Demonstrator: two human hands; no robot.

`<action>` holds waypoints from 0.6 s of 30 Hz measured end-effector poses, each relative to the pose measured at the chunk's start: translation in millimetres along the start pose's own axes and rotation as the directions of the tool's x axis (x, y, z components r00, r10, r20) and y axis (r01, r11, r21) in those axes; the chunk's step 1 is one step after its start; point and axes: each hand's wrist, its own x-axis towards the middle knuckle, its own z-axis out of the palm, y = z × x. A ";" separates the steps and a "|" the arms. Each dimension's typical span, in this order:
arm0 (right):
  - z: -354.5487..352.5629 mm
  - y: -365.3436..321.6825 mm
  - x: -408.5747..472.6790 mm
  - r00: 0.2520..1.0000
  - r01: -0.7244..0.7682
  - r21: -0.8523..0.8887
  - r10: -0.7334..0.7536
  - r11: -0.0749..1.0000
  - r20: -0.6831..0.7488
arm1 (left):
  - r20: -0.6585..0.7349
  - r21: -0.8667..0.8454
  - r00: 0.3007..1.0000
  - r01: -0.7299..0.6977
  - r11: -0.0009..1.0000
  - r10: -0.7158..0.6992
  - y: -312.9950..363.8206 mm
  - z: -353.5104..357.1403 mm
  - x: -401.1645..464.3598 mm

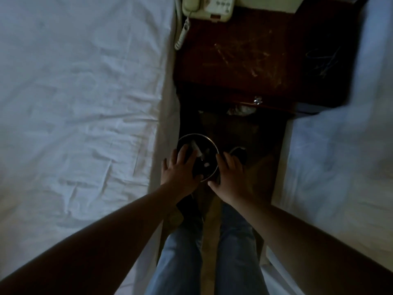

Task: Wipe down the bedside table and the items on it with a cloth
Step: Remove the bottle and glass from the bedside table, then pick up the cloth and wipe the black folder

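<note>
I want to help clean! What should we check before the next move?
1. Both hands on the bowl: ok, left hand and right hand hold its sides.
2. Bowl level: cannot tell, too dark.
3. Bits inside staying put: cannot tell.
4. Cloth ready: not ok, none in sight.
5. Table top free for wiping: ok, only the phone at the back.

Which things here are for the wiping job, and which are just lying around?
For the job: table; phone on it; the round bin, held by the left hand and right hand. No cloth shows.

Just around: left bed; right bed; crumpled paper below the table.
</note>
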 end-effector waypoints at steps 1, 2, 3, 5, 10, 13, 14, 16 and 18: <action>-14.4 1.9 -9.7 1.000 -0.002 -0.012 0.002 1.000 0.003 | -0.015 0.014 1.000 -0.016 1.000 0.016 2.2 -11.3 -8.3; -31.0 3.0 -21.8 1.000 -0.009 -0.025 0.009 1.000 0.002 | -0.030 0.026 0.999 -0.030 0.999 0.031 5.9 -24.0 -19.2; -49.2 4.0 -35.9 1.000 -0.018 -0.035 0.017 0.999 -0.013 | -0.050 0.035 0.998 -0.044 0.998 0.046 11.0 -38.1 -32.2; -87.9 5.5 -69.1 0.998 -0.029 -0.047 0.026 0.998 -0.061 | -0.091 0.054 0.993 -0.068 0.996 0.073 23.4 -70.1 -63.8; -178.4 17.2 -160.4 0.989 -0.059 -0.011 0.057 0.998 -0.137 | -0.182 0.093 0.969 -0.151 0.984 0.166 72.1 -149.9 -149.8; -220.5 36.9 -205.5 0.966 -0.117 0.050 0.125 0.992 -0.227 | -0.188 0.125 0.955 -0.210 0.970 0.231 107.0 -178.2 -183.0; -230.5 45.9 -218.8 0.956 -0.143 0.062 0.155 0.988 -0.251 | -0.176 0.144 0.951 -0.231 0.962 0.255 118.7 -184.3 -190.4; -246.5 67.3 -241.7 0.937 -0.194 0.091 0.212 0.977 -0.278 | -0.147 0.185 0.943 -0.269 0.945 0.297 143.3 -194.2 -200.6; -256.9 91.6 -258.6 0.920 -0.236 0.107 0.258 0.966 -0.294 | -0.131 0.229 0.931 -0.305 0.925 0.340 170.3 -201.6 -205.6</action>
